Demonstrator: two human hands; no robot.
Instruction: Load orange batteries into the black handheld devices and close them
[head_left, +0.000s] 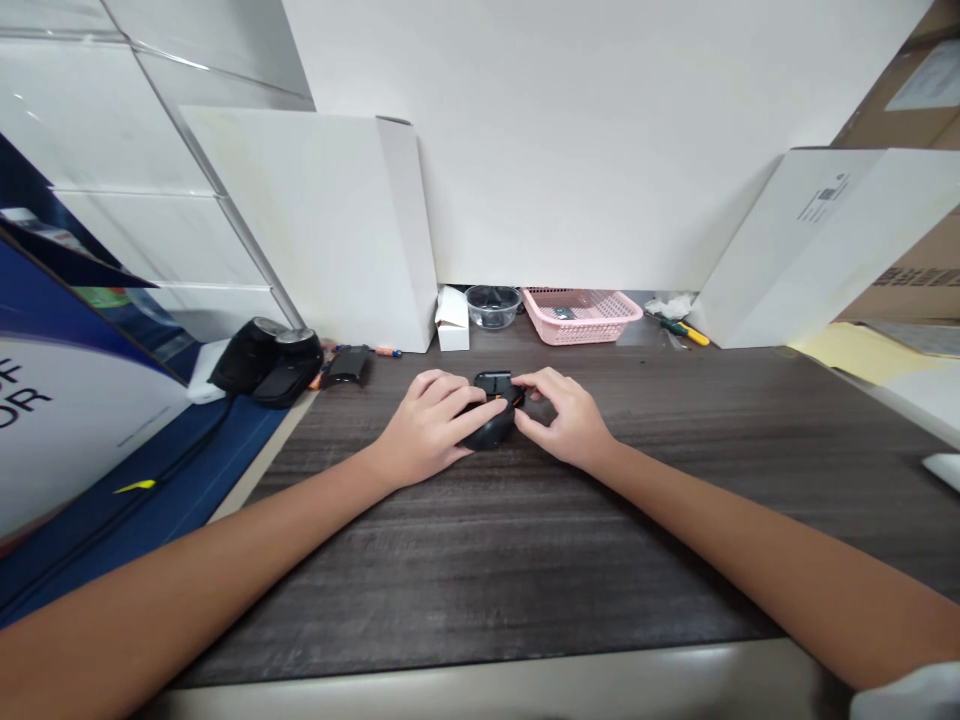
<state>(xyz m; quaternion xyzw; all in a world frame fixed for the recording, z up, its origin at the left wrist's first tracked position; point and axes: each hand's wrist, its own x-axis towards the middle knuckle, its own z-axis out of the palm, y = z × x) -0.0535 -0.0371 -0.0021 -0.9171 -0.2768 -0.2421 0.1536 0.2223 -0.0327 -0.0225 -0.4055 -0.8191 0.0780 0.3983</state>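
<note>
On the dark wooden table lies a black computer mouse (491,428) with small orange accents; much of it is hidden by my fingers. My left hand (435,420) is closed over its left side, thumb across the top. From the right, my right hand (564,415) pinches at the mouse's right edge with thumb and forefinger. Whether a separate small part is between those fingertips cannot be made out. A black curved shell piece (349,364) lies farther left on the table, beside an orange-and-blue pen-like tool (388,352).
Along the back stand a small white box (452,320), a clear round bowl (493,308) and a pink basket (581,325). A yellow-handled screwdriver (690,332) lies right of them. Tall white panels (330,220) frame the table's back. A black device (270,362) sits at left.
</note>
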